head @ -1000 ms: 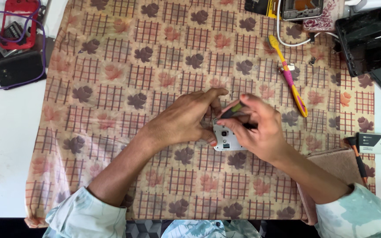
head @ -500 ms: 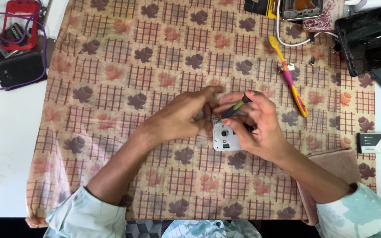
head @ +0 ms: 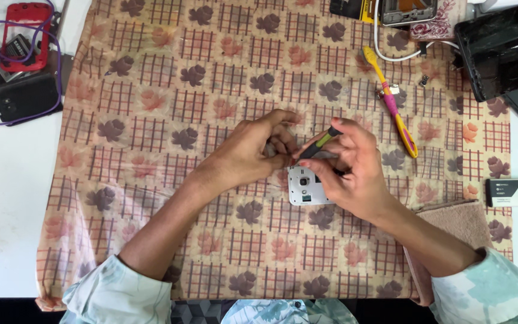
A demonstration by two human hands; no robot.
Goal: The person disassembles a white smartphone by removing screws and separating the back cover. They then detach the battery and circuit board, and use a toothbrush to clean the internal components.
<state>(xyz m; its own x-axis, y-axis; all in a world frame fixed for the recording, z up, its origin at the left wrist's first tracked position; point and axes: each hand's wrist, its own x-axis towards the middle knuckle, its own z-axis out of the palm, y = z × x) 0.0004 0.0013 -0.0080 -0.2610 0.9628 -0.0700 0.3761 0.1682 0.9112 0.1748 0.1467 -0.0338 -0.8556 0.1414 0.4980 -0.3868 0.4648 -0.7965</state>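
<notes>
Your right hand (head: 355, 171) holds the thin green-and-black screwdriver (head: 319, 143) over the small white phone body (head: 303, 186) lying on the flowery checked cloth (head: 211, 72). Your left hand (head: 253, 150) pinches at its tip. Keep the tool straight, turn slowly, press gently.

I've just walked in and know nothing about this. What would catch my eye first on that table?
Probably the two hands meeting at the middle of the flowered cloth: the right hand holds a small screwdriver over a white phone body, and the left hand reaches in at its top edge. Next, the yellow and pink toothbrush lying to the upper right, and the red phone shell wrapped in purple cable at far left.
</notes>
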